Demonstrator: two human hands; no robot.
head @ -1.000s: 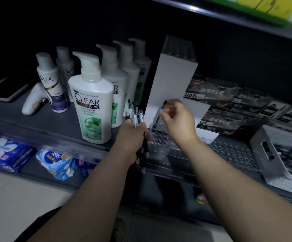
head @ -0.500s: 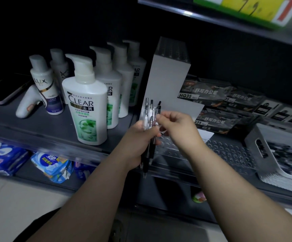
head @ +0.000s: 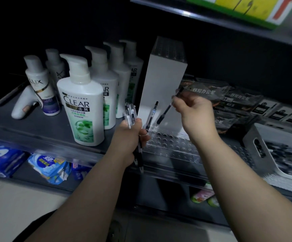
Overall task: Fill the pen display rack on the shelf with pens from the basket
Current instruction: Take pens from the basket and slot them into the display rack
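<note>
A clear pen display rack (head: 173, 145) with rows of round holes lies on the shelf in front of a tall white box. One pen (head: 151, 116) stands tilted in a hole at the rack's back left. My left hand (head: 133, 135) grips a bundle of pens (head: 130, 114) just left of the rack. My right hand (head: 194, 110) holds a single black pen (head: 166, 112) tilted, tip down, above the rack's back row. The grey basket (head: 257, 135) with several pens sits at the right.
Shampoo pump bottles (head: 82, 105) stand left of the rack. A white box (head: 161, 84) rises behind it, and dark pen packs (head: 229, 100) lie further back right. The shelf edge (head: 42, 142) runs in front, with packets (head: 49, 165) on the shelf below.
My right hand pulled one pen out of the bundle and moved right and up over the rack. A pen now stands in a back-left hole. My left hand dropped slightly with the bundle.
</note>
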